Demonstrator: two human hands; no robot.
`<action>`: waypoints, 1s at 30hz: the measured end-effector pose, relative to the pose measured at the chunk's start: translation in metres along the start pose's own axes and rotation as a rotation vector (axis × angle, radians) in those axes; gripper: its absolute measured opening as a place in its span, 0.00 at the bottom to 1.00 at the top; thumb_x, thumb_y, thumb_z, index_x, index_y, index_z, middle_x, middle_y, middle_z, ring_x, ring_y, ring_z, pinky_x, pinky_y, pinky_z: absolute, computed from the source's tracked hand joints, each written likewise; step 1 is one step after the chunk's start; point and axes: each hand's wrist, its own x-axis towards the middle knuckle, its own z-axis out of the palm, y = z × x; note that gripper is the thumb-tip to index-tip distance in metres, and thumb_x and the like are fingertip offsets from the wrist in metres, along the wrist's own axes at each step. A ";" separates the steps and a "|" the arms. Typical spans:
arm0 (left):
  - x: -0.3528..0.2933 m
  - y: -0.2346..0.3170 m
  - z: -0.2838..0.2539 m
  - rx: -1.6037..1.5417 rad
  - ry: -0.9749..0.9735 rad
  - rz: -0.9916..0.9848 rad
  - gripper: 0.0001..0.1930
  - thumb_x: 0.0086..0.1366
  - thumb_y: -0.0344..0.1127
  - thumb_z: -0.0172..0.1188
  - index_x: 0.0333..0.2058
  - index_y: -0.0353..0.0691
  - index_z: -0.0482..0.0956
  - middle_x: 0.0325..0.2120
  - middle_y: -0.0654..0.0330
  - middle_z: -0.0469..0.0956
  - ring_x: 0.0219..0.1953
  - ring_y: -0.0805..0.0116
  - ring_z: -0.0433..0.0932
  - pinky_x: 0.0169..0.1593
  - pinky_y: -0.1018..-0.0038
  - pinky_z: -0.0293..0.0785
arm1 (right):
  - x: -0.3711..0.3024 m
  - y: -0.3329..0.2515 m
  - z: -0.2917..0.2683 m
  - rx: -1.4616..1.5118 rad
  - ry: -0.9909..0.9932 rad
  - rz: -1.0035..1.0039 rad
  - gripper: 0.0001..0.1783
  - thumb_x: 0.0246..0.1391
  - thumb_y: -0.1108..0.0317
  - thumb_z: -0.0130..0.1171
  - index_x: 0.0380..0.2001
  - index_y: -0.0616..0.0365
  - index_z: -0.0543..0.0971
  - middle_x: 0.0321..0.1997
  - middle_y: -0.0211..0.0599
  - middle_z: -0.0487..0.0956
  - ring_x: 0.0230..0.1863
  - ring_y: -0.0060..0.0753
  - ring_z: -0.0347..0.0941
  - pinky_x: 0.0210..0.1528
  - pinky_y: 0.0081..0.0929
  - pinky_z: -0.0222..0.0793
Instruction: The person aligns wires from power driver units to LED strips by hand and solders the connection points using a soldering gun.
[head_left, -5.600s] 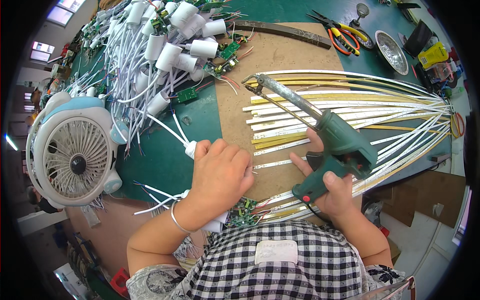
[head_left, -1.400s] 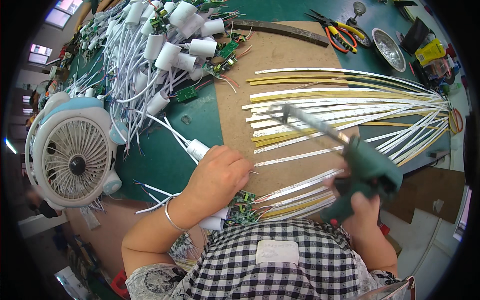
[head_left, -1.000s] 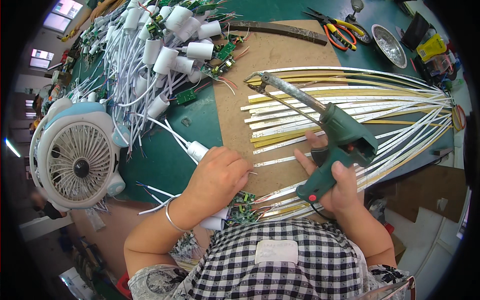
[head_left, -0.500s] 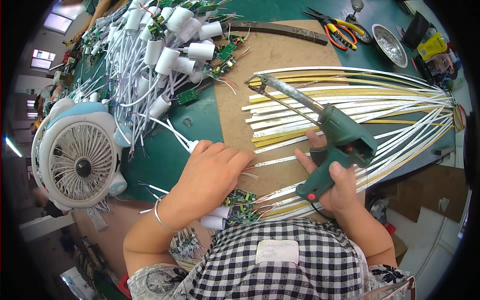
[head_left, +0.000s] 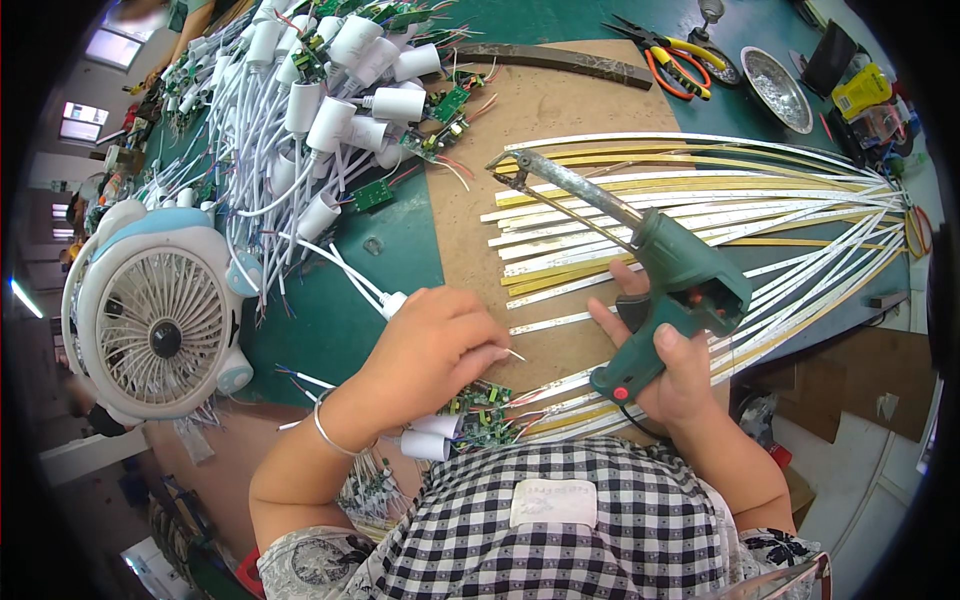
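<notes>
My left hand (head_left: 435, 340) is closed around a white plastic socket (head_left: 393, 303) with white cables at its far end; most of it is hidden in the palm. Past the pinched fingertips pokes a thin pale wire end (head_left: 516, 354). My right hand (head_left: 685, 375) grips the handle of a green soldering gun (head_left: 690, 270), whose metal tip points up and left over the LED strips (head_left: 560, 235). These white and yellow strips fan out on a brown board (head_left: 540, 100). Close to my body, below the left hand, lie white sockets (head_left: 428, 440) and green circuit boards (head_left: 485, 410).
A heap of white sockets (head_left: 330, 125) with cables covers the far left. A small fan (head_left: 165, 335) stands left. Far off are a dark metal bar (head_left: 560, 63), pliers (head_left: 650, 38), orange-handled cutters (head_left: 682, 75) and a metal dish (head_left: 778, 90). The strips are bundled at right.
My left fingers have drawn back from the strip ends toward me and curled in; more of the socket's end shows. The right hand and soldering gun have barely moved.
</notes>
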 end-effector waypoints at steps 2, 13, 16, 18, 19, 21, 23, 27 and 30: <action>0.000 0.000 0.001 -0.085 0.079 -0.034 0.05 0.52 0.32 0.63 0.29 0.47 0.79 0.26 0.65 0.73 0.32 0.63 0.72 0.38 0.70 0.61 | 0.000 0.000 0.000 -0.016 0.001 0.003 0.38 0.51 0.65 0.61 0.63 0.54 0.56 0.66 0.38 0.58 0.70 0.37 0.51 0.66 0.54 0.55; 0.003 0.002 0.009 0.228 0.121 -0.099 0.05 0.45 0.31 0.62 0.24 0.47 0.76 0.26 0.67 0.72 0.34 0.65 0.70 0.42 0.67 0.57 | -0.001 -0.002 0.001 -0.118 -0.004 0.045 0.40 0.49 0.60 0.62 0.64 0.49 0.56 0.66 0.35 0.58 0.69 0.40 0.51 0.67 0.57 0.52; 0.003 0.002 0.012 0.298 0.163 -0.056 0.05 0.45 0.31 0.62 0.23 0.48 0.76 0.26 0.67 0.72 0.33 0.65 0.69 0.42 0.67 0.57 | -0.001 -0.002 0.003 -0.125 0.006 0.065 0.40 0.49 0.60 0.62 0.64 0.49 0.56 0.66 0.35 0.58 0.69 0.40 0.51 0.66 0.57 0.53; 0.002 0.002 0.012 0.303 0.167 -0.058 0.05 0.45 0.31 0.62 0.23 0.48 0.76 0.26 0.67 0.72 0.32 0.65 0.69 0.42 0.66 0.56 | -0.003 -0.003 0.006 -0.135 0.009 0.067 0.40 0.49 0.60 0.62 0.64 0.49 0.57 0.66 0.35 0.58 0.70 0.40 0.50 0.66 0.57 0.53; 0.002 0.002 0.013 0.309 0.168 -0.058 0.05 0.45 0.31 0.61 0.23 0.48 0.76 0.26 0.67 0.72 0.32 0.65 0.69 0.42 0.66 0.56 | -0.005 -0.005 0.008 -0.138 0.030 0.055 0.40 0.49 0.60 0.62 0.63 0.51 0.57 0.66 0.37 0.59 0.69 0.40 0.52 0.66 0.57 0.54; 0.001 0.002 0.013 0.308 0.182 -0.057 0.05 0.45 0.31 0.61 0.22 0.48 0.76 0.26 0.67 0.72 0.32 0.65 0.69 0.42 0.66 0.56 | -0.014 -0.013 0.010 -0.145 0.050 0.047 0.40 0.49 0.60 0.62 0.63 0.53 0.57 0.65 0.39 0.60 0.68 0.40 0.54 0.65 0.57 0.55; 0.000 0.002 0.015 0.304 0.196 -0.056 0.05 0.45 0.31 0.61 0.22 0.48 0.75 0.26 0.67 0.72 0.32 0.65 0.68 0.42 0.65 0.56 | -0.029 -0.027 0.009 -0.253 0.055 0.099 0.38 0.49 0.58 0.62 0.61 0.58 0.60 0.59 0.45 0.66 0.60 0.42 0.66 0.59 0.52 0.65; 0.001 0.002 0.017 0.307 0.222 -0.049 0.05 0.44 0.30 0.62 0.22 0.48 0.75 0.25 0.68 0.71 0.32 0.66 0.68 0.43 0.65 0.55 | -0.066 -0.055 -0.001 -0.692 0.021 0.200 0.33 0.51 0.51 0.62 0.53 0.62 0.68 0.43 0.44 0.76 0.33 0.33 0.77 0.38 0.29 0.73; 0.001 0.002 0.017 0.315 0.239 -0.041 0.06 0.44 0.30 0.62 0.21 0.48 0.74 0.24 0.68 0.71 0.32 0.67 0.68 0.43 0.64 0.55 | -0.079 -0.058 -0.013 -0.967 -0.097 0.197 0.28 0.54 0.51 0.59 0.50 0.62 0.70 0.37 0.39 0.77 0.29 0.26 0.75 0.32 0.24 0.71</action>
